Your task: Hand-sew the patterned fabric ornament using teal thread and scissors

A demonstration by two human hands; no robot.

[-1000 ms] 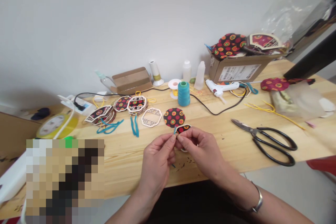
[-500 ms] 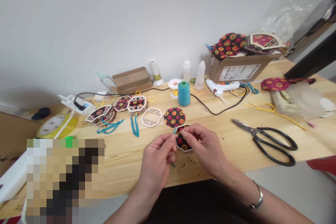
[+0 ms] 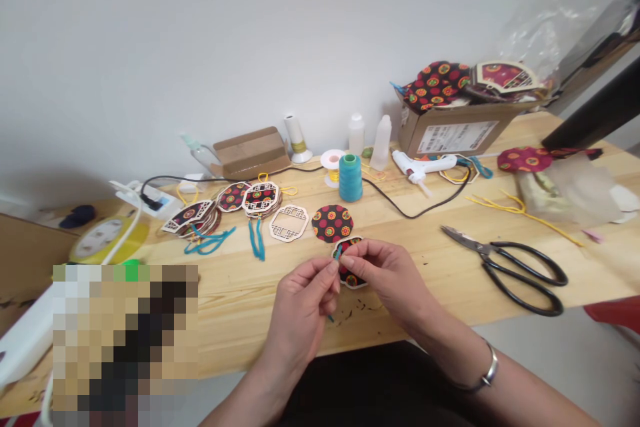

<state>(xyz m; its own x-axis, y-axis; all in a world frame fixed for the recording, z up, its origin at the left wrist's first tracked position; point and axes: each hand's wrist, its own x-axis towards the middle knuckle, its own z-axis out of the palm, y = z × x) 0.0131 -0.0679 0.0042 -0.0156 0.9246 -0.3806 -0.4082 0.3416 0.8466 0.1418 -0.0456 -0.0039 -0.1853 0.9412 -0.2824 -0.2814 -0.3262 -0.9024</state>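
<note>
My left hand (image 3: 306,303) is closed in a pinch on a short teal cord (image 3: 339,252), whose tail hangs out below the fingers. Thumb and fingertips of my right hand (image 3: 387,273) pinch the same cord close by. Just beneath both hands lies a wood-rimmed ornament (image 3: 353,278) faced with dark floral fabric, partly covered by my fingers. Right behind it is a round fabric piece (image 3: 333,223), and left of that a bare cut-out wooden frame (image 3: 289,223). A teal thread spool (image 3: 351,179) stands upright farther back.
Black-handled scissors (image 3: 505,270) lie at right. Behind them are a white glue gun (image 3: 423,165) with a black cable and a yellow cord (image 3: 530,213). Finished ornaments (image 3: 261,199) sit at left near yellow tape (image 3: 107,240). A filled cardboard box (image 3: 455,130) stands back right.
My hands have shifted slightly, the left a little to the right, still pinching close together. More of the teal cord shows above the fingertips. The ornament stays in place.
</note>
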